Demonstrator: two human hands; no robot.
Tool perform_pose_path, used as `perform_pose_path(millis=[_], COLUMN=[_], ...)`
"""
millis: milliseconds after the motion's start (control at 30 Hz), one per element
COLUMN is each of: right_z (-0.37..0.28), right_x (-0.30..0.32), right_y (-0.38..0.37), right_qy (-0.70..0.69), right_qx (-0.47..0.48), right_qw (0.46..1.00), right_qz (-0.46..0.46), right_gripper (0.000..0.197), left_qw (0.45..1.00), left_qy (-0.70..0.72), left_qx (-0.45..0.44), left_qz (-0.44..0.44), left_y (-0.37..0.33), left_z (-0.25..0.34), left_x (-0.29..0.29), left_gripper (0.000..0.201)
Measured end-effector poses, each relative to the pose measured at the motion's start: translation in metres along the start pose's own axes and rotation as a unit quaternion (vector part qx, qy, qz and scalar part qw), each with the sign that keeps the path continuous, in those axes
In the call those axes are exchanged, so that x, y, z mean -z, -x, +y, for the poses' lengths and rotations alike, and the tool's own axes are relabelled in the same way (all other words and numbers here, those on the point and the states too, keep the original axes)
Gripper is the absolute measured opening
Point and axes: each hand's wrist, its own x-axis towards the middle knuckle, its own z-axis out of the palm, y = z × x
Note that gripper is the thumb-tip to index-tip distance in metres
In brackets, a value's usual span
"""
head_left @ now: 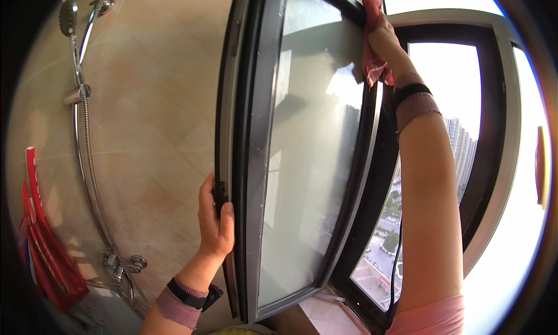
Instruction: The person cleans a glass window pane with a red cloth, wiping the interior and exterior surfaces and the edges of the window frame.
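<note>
A dark-framed window sash [314, 155] with a glass pane stands swung inward in front of me. My left hand [216, 219] grips the edge of its frame about halfway up, thumb on the near side and fingers curled behind. High on the right, my right hand [383, 38] presses a pink cloth [373, 59] against the sash's upper far corner. The cloth hangs down below the fingers. Both wrists wear mauve cuffs and black straps.
Left of the sash, a chrome hand shower [68, 18] with its hose [89, 137] hangs on a beige tiled wall [157, 102]. Red bags [55, 259] hang at the lower left. On the right, the dark window frame [491, 120] opens onto tall buildings and a street far below.
</note>
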Motion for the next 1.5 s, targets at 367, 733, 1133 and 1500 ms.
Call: perform_pose_path(millis=[367,733,1133,1500], right_z=[-0.013,-0.032,0.009,0.021], right_x=[0.006,0.022,-0.003,0.010], right_y=[0.077,0.158,0.384,0.592], right_qy=[-0.011,0.103,0.112,0.071], right_qx=[-0.046,-0.046,0.098,0.007], right_qw=[0.998,0.992,0.989,0.990], right_qz=[-0.038,-0.057,-0.018,-0.120], right_gripper=[0.064,0.064,0.073,0.067], left_qw=[1.000,1.000,0.999,0.998], left_qy=[-0.025,-0.020,-0.035,-0.056], left_qx=[0.006,-0.004,-0.003,-0.024], left_qz=[-0.005,0.015,0.019,0.019], left_y=[-0.001,-0.003,-0.003,-0.006], left_z=[-0.002,0.000,-0.005,-0.005], left_x=[0.003,0.000,-0.003,-0.006], left_gripper=[0.058,0.054,0.053,0.053])
